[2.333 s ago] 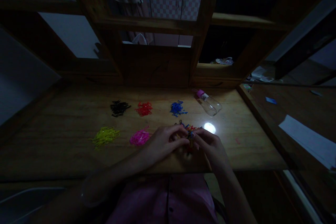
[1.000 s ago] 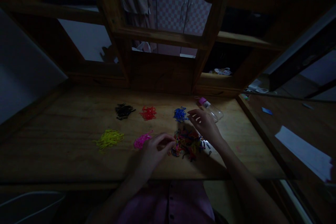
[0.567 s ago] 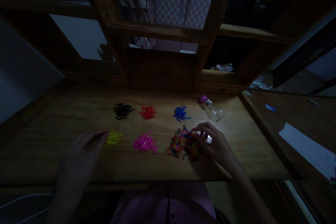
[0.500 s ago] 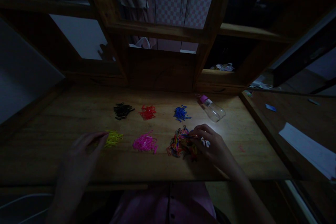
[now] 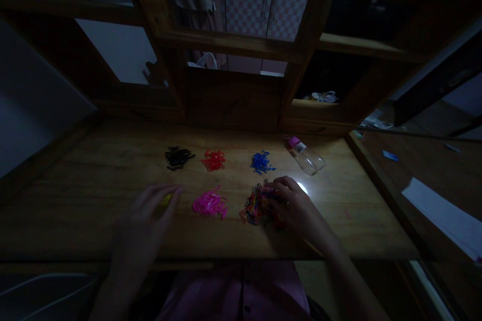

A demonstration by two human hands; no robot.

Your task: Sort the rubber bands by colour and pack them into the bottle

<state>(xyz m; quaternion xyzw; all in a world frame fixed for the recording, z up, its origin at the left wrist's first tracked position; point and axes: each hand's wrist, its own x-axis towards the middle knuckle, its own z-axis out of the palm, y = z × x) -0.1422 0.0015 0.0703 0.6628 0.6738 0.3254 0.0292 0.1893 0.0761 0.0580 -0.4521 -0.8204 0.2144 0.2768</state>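
Note:
My right hand (image 5: pixel 297 205) is at the mixed pile of coloured rubber bands (image 5: pixel 256 206), its bent fingers and thumb closed around some bands at the pile's right side. Its fingers cover part of that pile. My left hand (image 5: pixel 145 218), smeared by motion, is above the yellow rubber bands (image 5: pixel 165 200), which show only through the gap between its thumb and fingers. I make out nothing held in it. Right of its fingertips lies a pink pile of rubber bands (image 5: pixel 209 204). Behind are black (image 5: pixel 178 157), red (image 5: pixel 214 160) and blue (image 5: pixel 261 161) piles of rubber bands.
A clear bottle with a purple cap (image 5: pixel 306 156) lies on the wooden desk (image 5: pixel 113 160) at the back right. Wooden shelving (image 5: pixel 233 95) rises behind the desk. White paper (image 5: pixel 440 215) and a small blue card (image 5: pixel 389 155) lie on the surface at right.
My left hand has gone from the mixed pile to the yellow pile, then moved a little right. My right hand went from near the blue pile back to the mixed pile.

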